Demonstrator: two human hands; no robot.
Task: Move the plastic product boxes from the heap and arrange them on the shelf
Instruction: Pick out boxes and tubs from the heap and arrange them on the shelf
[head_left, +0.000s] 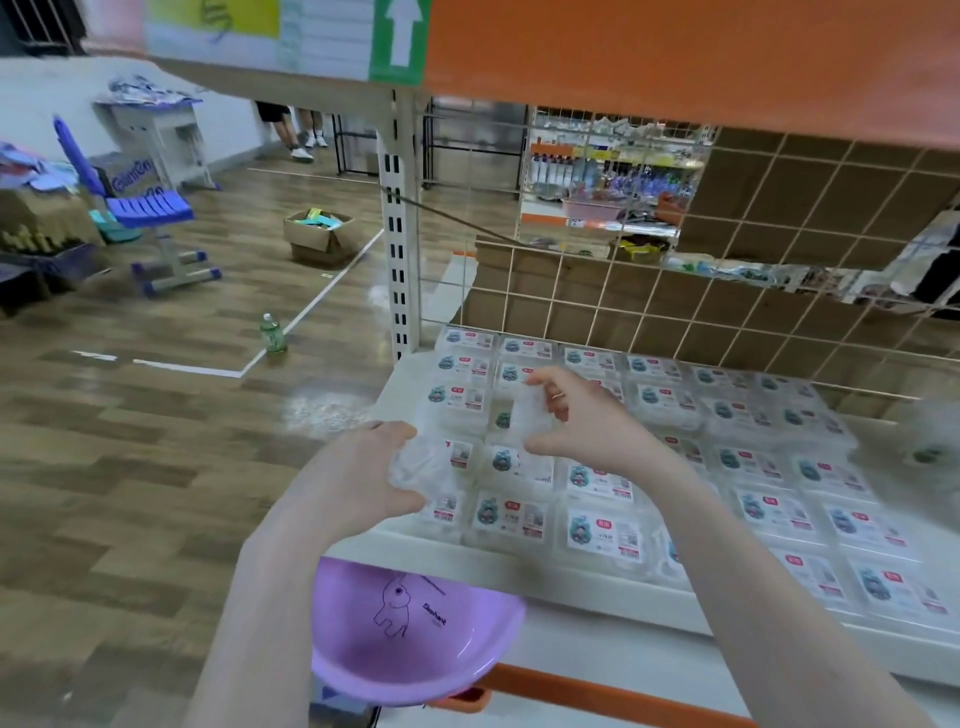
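Several clear plastic product boxes (597, 530) with blue cartoon labels lie in rows on the white shelf (519, 577). My left hand (363, 467) grips a stack of clear boxes (431, 467) at the shelf's left end, above the front rows. My right hand (582, 421) pinches one clear box (530, 415) between thumb and fingers, tilted on edge just right of the stack. A blurred heap of boxes (924, 447) lies at the shelf's far right.
A wire grid back panel (727, 291) with cardboard behind it closes the shelf. An orange shelf (675, 62) hangs overhead. A purple plastic basin (410, 639) sits below the shelf front. A white upright post (397, 234), a green bottle (272, 332) and a cardboard box (319, 236) stand left.
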